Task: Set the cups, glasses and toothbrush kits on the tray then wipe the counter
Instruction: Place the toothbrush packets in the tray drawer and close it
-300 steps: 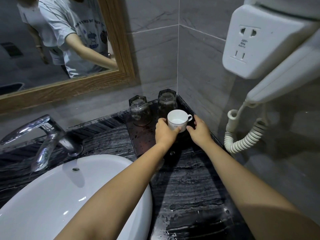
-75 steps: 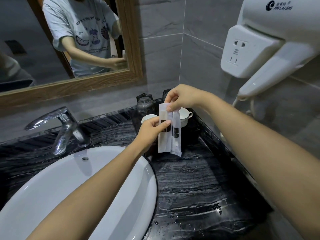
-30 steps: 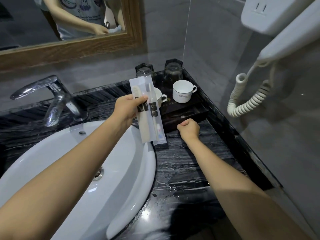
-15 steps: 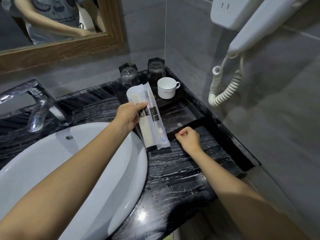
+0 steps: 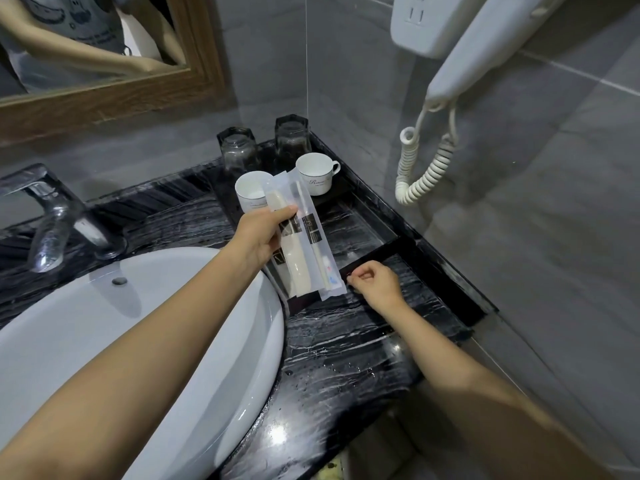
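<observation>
Kits pass to one hand, the other goes to the tray.

Nearest, the black white-veined marble table (image 5: 339,348) lies wet between the forearms. The right hand (image 5: 375,285), which shared the packets moments ago, has dropped to the near rim of the shallow black tray (image 5: 381,249), fingers curled; whether it pinches the rim I cannot tell. Just left of it, the left hand (image 5: 259,237) alone grips two clear-wrapped toothbrush kits (image 5: 304,258) above that rim. Beyond both hands, two white ceramic cups (image 5: 315,174) and two clear glasses (image 5: 239,152) already stand on the tray, so probably only kits and wiping remain.
</observation>
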### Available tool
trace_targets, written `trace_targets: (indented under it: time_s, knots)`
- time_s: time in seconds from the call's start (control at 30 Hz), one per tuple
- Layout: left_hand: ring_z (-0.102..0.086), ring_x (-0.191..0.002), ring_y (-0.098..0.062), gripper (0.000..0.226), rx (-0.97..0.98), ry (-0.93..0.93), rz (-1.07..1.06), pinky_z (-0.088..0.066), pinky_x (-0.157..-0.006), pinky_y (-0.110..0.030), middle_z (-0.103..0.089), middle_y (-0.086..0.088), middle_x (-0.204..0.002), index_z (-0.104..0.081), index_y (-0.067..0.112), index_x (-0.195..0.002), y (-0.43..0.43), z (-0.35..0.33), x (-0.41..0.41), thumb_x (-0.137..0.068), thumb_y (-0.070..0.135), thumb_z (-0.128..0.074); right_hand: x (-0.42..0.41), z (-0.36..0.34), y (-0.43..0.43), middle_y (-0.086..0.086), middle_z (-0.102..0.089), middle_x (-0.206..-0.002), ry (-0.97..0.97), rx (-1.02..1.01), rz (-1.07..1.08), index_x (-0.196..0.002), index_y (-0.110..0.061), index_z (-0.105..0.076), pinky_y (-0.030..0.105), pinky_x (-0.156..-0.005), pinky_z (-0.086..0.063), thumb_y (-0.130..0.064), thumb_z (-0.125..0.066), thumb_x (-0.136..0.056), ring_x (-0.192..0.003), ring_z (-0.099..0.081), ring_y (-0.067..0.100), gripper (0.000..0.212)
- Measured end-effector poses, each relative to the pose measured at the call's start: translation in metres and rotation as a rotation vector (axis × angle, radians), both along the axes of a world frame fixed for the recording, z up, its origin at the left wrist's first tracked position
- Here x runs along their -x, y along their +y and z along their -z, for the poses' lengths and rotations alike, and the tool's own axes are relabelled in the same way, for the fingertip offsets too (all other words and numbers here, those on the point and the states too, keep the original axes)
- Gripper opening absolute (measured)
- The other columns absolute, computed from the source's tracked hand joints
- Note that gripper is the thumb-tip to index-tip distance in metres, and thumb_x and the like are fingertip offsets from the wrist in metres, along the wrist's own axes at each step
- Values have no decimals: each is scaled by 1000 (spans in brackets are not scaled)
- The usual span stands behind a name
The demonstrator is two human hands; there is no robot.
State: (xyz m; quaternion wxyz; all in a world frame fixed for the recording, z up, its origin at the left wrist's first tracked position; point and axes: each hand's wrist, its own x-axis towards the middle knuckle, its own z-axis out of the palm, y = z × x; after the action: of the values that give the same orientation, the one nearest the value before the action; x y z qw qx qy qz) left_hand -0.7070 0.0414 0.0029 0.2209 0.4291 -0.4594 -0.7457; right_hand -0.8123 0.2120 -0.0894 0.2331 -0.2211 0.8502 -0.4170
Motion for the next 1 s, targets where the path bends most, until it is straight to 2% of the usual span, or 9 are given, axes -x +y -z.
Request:
trace_targets:
  time_s: [0.07, 0.13, 0.3, 0.47, 0.53, 0.63, 0.77, 0.87, 1.0]
  knots:
    - [-67, -75, -18, 18, -4, 0, 3, -56, -82, -37, -70, -8, -86, -66, 4, -96, 0, -1, 1, -78, 5, -68, -2, -13, 1, 7, -61, -88, 168, -75, -8, -88, -6, -63, 27, -69, -46, -18, -64, -85, -76, -56, 17, 12]
    - [-67, -77, -19, 18, -15, 7, 9, -57, -81, -36, -71, -7, -84, -67, 4, -96, 0, -1, 1, -78, 5, -68, -8, -33, -4, 1, -59, -90, 260, 9, -23, -90, -11, -61, 22, -66, -45, -27, -59, -89, -72, -54, 10, 17]
    - [-67, -51, -10, 4, -50, 35, 10, -56, -47, -25, -71, 1, -55, -66, 10, -78, -2, -6, -1, -80, 6, -67, -16, -76, -31, -4, -64, -90, -147, 249, -184, -105, -8, -67, 2, -57, -44, -26, -61, -89, -73, -55, -3, 25]
    - [-67, -56, -11, 3, -18, 22, 14, -56, -48, -24, -71, -2, -64, -66, 9, -78, -12, -9, -12, -79, 8, -69, -8, -79, -38, -6, -64, -73, -284, 285, -170, -101, -4, -71, 5, -50, -45, -9, -66, -85, -54, -56, -7, 18]
    - [-66, -62, -13, 6, -21, -12, 49, -59, -54, -26, -70, -3, -72, -65, 9, -85, -16, -8, -16, -80, 11, -69, -4, -80, -38, -6, -67, -75, -289, 283, -169, -97, -6, -73, 5, -53, -47, -9, -66, -85, -60, -60, -6, 15]
    - [-69, -59, -12, 10, -91, -3, 85, -56, -49, -23, -73, -4, -67, -64, 4, -92, -19, -7, -21, -84, 9, -62, 6, -81, -35, -4, -70, -77, -299, 273, -158, -81, -16, -75, 15, -61, -51, -11, -67, -84, -70, -63, 7, 10]
    - [-71, -59, -13, 11, -217, 13, 55, -55, -47, -24, -74, -6, -64, -62, 0, -93, -26, -6, -29, -88, 8, -57, 23, -83, -22, -3, -70, -73, -289, 170, -108, -70, -20, -74, 13, -49, -49, -13, -72, -79, -63, -63, 7, 12]
    - [-72, -61, -13, 10, -245, 24, 45, -54, -44, -23, -74, -6, -66, -65, 2, -88, -31, -9, -32, -87, 10, -58, 30, -81, -14, 0, -68, -69, -283, 63, -54, -76, -12, -75, 18, -49, -46, -12, -74, -77, -59, -61, 10, 2]
    - [-72, -63, -13, 8, -265, 46, 35, -54, -45, -22, -75, -5, -67, -66, 3, -86, -33, -9, -29, -85, 10, -61, 37, -77, -19, 1, -63, -66, -239, -47, 6, -89, -1, -75, 20, -50, -42, -9, -74, -76, -59, -57, 12, 15]
